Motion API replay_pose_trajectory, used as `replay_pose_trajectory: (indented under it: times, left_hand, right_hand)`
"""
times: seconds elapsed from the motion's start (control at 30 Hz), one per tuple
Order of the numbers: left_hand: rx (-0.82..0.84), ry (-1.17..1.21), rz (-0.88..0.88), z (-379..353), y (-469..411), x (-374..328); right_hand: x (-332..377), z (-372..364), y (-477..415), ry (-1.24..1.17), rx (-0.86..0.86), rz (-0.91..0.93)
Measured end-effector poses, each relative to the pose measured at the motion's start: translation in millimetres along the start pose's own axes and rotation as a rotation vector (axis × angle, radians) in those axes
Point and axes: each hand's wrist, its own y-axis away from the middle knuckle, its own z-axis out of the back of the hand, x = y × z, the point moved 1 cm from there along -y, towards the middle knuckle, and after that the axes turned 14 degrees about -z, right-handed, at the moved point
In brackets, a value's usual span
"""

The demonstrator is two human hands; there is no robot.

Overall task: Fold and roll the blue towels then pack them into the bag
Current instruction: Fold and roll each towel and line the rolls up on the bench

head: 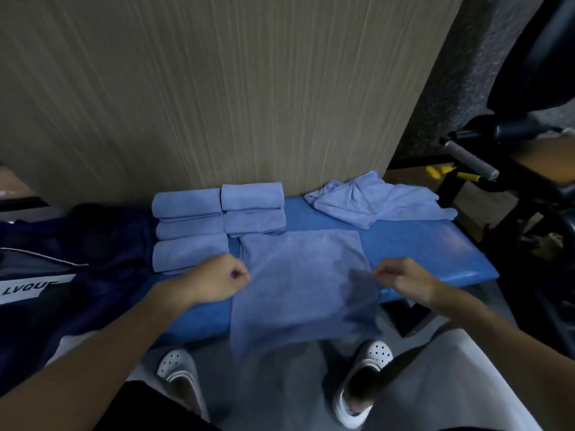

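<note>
Left hand point(217, 281) and my right hand point(401, 278) each pinch an edge of the flat blue cloth towel point(301, 275) (near end blurred). Five rolled blue towels point(186, 202) lie far left.

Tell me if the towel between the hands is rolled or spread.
Spread: the towel lies flat across the bench, near part overhanging; left hand and right hand pinch its sides.

My white perforated clogs point(174, 365) stand on grey floor point(264, 402) under the blue padded worktop point(420, 244); a wood-grain panel point(217, 88) rises behind.
</note>
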Motion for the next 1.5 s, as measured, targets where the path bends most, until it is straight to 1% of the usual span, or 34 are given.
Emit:
replay_pose_trajectory:
  times: [0.03,0.1,0.17,0.2,0.27,0.3,0.33,0.4,0.5,0.57,0.63,0.7,0.8,0.87,0.97,1.07,1.17,1.27,1.37,1.5]
  left_hand:
    - [-0.038,-0.009,-0.044,-8,-5,2]
    - [-0.033,-0.036,-0.128,-25,-14,8]
    - [-0.017,-0.086,-0.148,-40,-19,16]
    - [-0.030,-0.116,-0.145,-44,-20,19]
    - [-0.061,-0.175,-0.138,-46,-21,21]
    - [-0.069,-0.184,-0.134,-46,-21,20]
    - [-0.078,-0.186,-0.132,-47,-23,20]
    - [-0.117,-0.175,-0.140,-46,-29,17]
    - [-0.237,-0.130,-0.137,-46,-45,21]
    - [-0.329,-0.194,-0.146,-46,-57,26]
    - [-0.385,-0.273,-0.147,-46,-67,32]
    - [-0.374,-0.332,-0.142,-48,-74,36]
    - [-0.306,-0.408,-0.144,-53,-80,40]
    - [-0.309,-0.456,-0.154,-53,-82,40]
    - [-0.292,-0.516,-0.149,-49,-85,42]
    - [-0.323,-0.493,-0.152,-49,-86,46]
    - [-0.345,-0.403,-0.180,-49,-86,45]
    - [-0.356,-0.337,-0.167,-46,-86,40]
    - [-0.405,-0.292,-0.160,-44,-88,36]
    - [-0.422,-0.262,-0.125,-41,-88,36]
  right_hand:
    - [0,-6,-6,-0.017,0.008,0.015]
    - [2,-18,-16,0.004,0.015,0.033]
    - [3,-30,-25,0.107,-0.009,0.051]
    - [1,-34,-29,0.206,-0.042,0.053]
    - [-1,-38,-33,0.485,-0.188,0.068]
    - [-2,-38,-34,0.580,-0.282,0.098]
    - [-2,-38,-36,0.624,-0.355,0.121]
    - [1,-39,-43,0.639,-0.427,0.134]
    - [1,-41,-60,0.550,-0.444,0.097]
    - [3,-42,-70,0.432,-0.494,0.099]
    - [6,-43,-77,0.346,-0.541,0.100]
    - [8,-44,-85,0.308,-0.511,0.065]
    - [10,-43,-95,0.273,-0.452,0.018]
    - [11,-40,-101,0.293,-0.453,0.014]
    - [15,-37,-105,0.256,-0.410,-0.004]
    - [14,-37,-107,0.216,-0.410,0.014]
    - [12,-35,-105,0.166,-0.404,0.053]
    - [12,-34,-101,0.105,-0.393,0.117]
    - [12,-35,-97,0.041,-0.373,0.166]
    - [10,-32,-98,-0.038,-0.400,0.194]
